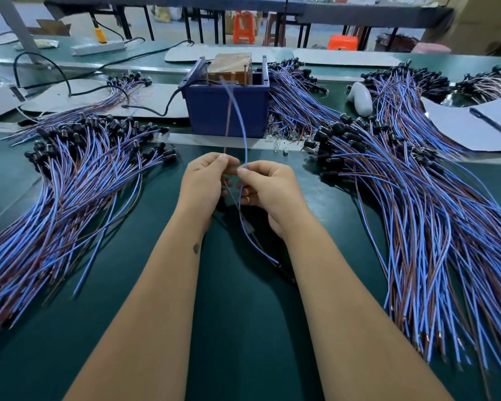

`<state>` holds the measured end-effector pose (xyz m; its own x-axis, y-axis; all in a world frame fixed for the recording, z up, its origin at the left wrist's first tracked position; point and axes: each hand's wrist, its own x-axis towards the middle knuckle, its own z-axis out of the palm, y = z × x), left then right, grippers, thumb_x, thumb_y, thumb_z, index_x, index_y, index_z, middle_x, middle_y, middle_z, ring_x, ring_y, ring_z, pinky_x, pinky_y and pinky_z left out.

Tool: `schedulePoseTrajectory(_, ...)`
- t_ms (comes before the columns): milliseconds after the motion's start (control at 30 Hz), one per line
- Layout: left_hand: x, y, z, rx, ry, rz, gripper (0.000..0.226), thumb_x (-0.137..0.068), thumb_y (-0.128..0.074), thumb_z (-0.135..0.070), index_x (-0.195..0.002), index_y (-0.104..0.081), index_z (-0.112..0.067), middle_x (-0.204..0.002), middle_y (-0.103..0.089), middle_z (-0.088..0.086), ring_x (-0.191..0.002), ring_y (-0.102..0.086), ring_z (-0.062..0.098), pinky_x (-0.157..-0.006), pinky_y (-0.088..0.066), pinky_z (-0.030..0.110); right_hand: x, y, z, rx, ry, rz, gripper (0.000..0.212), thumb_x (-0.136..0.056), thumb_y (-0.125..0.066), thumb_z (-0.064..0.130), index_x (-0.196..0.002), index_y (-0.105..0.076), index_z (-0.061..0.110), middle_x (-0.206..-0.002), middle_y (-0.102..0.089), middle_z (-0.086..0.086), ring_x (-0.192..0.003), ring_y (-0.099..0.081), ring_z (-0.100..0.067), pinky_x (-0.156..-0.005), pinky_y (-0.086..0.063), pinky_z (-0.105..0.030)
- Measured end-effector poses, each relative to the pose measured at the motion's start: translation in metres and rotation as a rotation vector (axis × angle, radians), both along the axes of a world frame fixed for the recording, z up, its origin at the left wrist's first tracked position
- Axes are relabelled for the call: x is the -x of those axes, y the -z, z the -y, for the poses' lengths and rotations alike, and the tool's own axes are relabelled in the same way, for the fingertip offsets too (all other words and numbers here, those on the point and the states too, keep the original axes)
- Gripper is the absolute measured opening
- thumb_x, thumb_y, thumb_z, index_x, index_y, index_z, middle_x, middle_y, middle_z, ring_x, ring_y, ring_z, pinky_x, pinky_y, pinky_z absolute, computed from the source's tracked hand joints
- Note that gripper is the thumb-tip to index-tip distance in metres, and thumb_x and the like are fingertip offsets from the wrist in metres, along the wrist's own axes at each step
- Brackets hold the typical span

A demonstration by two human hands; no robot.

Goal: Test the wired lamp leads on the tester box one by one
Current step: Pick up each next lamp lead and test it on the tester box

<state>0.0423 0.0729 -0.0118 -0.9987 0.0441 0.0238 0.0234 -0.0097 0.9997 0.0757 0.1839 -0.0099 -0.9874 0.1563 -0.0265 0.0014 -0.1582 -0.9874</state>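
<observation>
My left hand [204,183] pinches the brown wire [227,123] of one lamp lead, and my right hand [268,189] pinches its blue wire [242,125]. Both wires rise from my fingers toward the top of the blue tester box [229,108], which stands at the table's middle with a brown block inside. The lead's lower part [250,233] hangs down between my wrists over the green mat. A big pile of blue and brown leads with black lamp holders [78,175] lies to the left. Another large pile [411,192] lies to the right.
A black cable [159,111] runs from the box's left side across white boards. A white bulb-like object [360,98] lies right of the box. Paper with a pen [488,121] sits at the far right. Orange stools [243,26] and tables stand behind.
</observation>
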Motion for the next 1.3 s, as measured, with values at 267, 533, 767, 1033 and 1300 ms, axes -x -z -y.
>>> schedulePoseTrajectory(267,0.009,0.009,0.011,0.032,-0.213,-0.032,0.028,-0.101,-0.041,-0.021,-0.085,-0.064,-0.024,-0.043,-0.037,-0.016,-0.045,-0.030,0.007,-0.048,-0.028,0.026,0.001,0.000,-0.015,-0.070,0.161,-0.041,0.014,-0.095,-0.058,0.007,-0.102,-0.065,0.017,-0.069,-0.057,-0.001,-0.051,-0.051,-0.009,-0.050,-0.046,-0.019)
schedulePoseTrajectory(533,0.010,0.009,0.011,0.036,-0.256,-0.026,0.027,-0.101,-0.041,-0.020,-0.087,-0.063,-0.024,-0.044,-0.040,-0.017,-0.046,-0.034,0.006,-0.050,-0.032,0.025,0.005,0.003,-0.012,-0.119,0.151,-0.024,0.015,-0.096,-0.056,0.011,-0.100,-0.066,0.021,-0.066,-0.054,0.001,-0.047,-0.048,-0.005,-0.049,-0.044,-0.019)
schedulePoseTrajectory(767,0.009,0.008,0.010,0.029,-0.237,-0.016,0.026,-0.100,-0.041,-0.018,-0.087,-0.062,-0.022,-0.043,-0.039,-0.016,-0.045,-0.032,0.007,-0.049,-0.030,0.025,0.006,0.005,-0.013,-0.157,0.129,-0.006,0.017,-0.096,-0.056,0.012,-0.099,-0.069,0.022,-0.067,-0.053,0.001,-0.047,-0.049,-0.003,-0.048,-0.043,-0.017)
schedulePoseTrajectory(1033,0.009,0.008,0.010,0.029,-0.234,-0.008,0.026,-0.100,-0.041,-0.018,-0.087,-0.062,-0.022,-0.043,-0.040,-0.017,-0.046,-0.033,0.007,-0.050,-0.031,0.025,0.004,0.004,-0.013,-0.172,0.125,-0.008,0.017,-0.097,-0.055,0.012,-0.103,-0.068,0.021,-0.070,-0.054,0.000,-0.051,-0.050,-0.004,-0.049,-0.044,-0.016)
schedulePoseTrajectory(1300,0.008,0.006,0.011,-0.017,-0.254,0.009,0.026,-0.100,-0.040,-0.016,-0.087,-0.062,-0.021,-0.044,-0.041,-0.016,-0.042,-0.035,0.005,-0.045,-0.032,0.020,0.006,0.004,-0.013,-0.168,0.131,-0.004,0.019,-0.096,-0.055,0.012,-0.107,-0.069,0.019,-0.067,-0.053,0.002,-0.048,-0.049,-0.002,-0.048,-0.043,-0.016)
